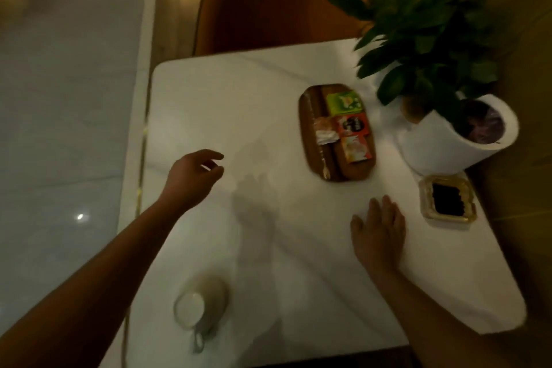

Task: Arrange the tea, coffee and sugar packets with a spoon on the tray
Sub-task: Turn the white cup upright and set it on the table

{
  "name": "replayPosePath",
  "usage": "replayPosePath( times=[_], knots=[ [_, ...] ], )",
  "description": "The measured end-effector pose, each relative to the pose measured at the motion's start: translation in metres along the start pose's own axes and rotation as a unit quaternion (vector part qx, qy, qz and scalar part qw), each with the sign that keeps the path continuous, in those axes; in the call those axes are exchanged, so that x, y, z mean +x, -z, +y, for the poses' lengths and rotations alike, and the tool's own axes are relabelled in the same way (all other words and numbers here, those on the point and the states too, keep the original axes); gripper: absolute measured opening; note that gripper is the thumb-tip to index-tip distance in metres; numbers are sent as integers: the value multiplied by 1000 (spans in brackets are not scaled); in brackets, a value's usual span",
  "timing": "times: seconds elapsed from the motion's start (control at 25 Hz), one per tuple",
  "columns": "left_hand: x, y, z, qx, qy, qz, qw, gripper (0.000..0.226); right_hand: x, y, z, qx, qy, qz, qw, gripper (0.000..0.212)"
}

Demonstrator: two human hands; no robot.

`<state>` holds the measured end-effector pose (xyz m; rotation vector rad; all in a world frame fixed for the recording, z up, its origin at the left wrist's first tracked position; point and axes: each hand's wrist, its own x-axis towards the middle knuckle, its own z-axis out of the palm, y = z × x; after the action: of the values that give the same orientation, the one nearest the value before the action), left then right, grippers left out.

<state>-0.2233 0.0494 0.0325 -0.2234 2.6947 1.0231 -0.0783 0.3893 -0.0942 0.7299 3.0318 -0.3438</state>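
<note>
On the white table (254,104) a brown oval tray (309,140) sits toward one o'clock. Along its right side lie three packets in a row: a green one (345,102) farthest away, a red one (352,125) in the middle, an orange one (356,147) nearest. A pale crumpled packet (325,135) lies beside the red one, over a thin spoon (324,164) that runs down the tray's left side.

The left hand (191,179) hovers at about ten o'clock, fingers loosely curled and apart, holding nothing. The right hand (378,230) lies flat at four o'clock, fingers spread, empty, just below the tray.

A white cup (197,305) stands at seven o'clock. A potted plant (448,134) leans at two o'clock, with a small square dish (448,200) just nearer than it.
</note>
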Motion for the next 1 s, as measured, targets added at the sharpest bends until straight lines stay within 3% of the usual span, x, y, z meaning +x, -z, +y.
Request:
replayPosePath(
  times=[0.12, 0.16, 0.24, 0.36, 0.56, 0.64, 0.76, 1.0],
  knots=[
    [-37, 19, -50, -39, 53, 43, 997, 25, -1, 9, -29, 46, -9, -80, 996, 47],
    [-45, 14, -64, -26, 63, 62, 996, 26, -6, 16, -33, 73, 22, -87, 993, 43],
    [-128, 57, -170, -30, 140, 139, 980, 28, -84, 8, -130, 122, 182, -152, 964, 34],
    [-161, 5, -198, 26, 61, 103, 992, 34, -120, 25, -161, 215, 174, -225, 934, 4],
    [-184, -46, -223, 108, -35, 48, 992, 51, -186, 25, -191, 214, 162, -358, 894, 40],
    [-187, -53, -230, 135, -73, 47, 987, 66, -206, 23, -194, 187, 147, -370, 898, 52],
    [-184, -56, -237, 144, -79, 49, 985, 60, -223, 15, -205, 172, 118, -362, 908, 59],
    [-183, -59, -243, 156, -86, 56, 982, 52, -243, 2, -209, 199, 83, -292, 932, 36]
  ],
)
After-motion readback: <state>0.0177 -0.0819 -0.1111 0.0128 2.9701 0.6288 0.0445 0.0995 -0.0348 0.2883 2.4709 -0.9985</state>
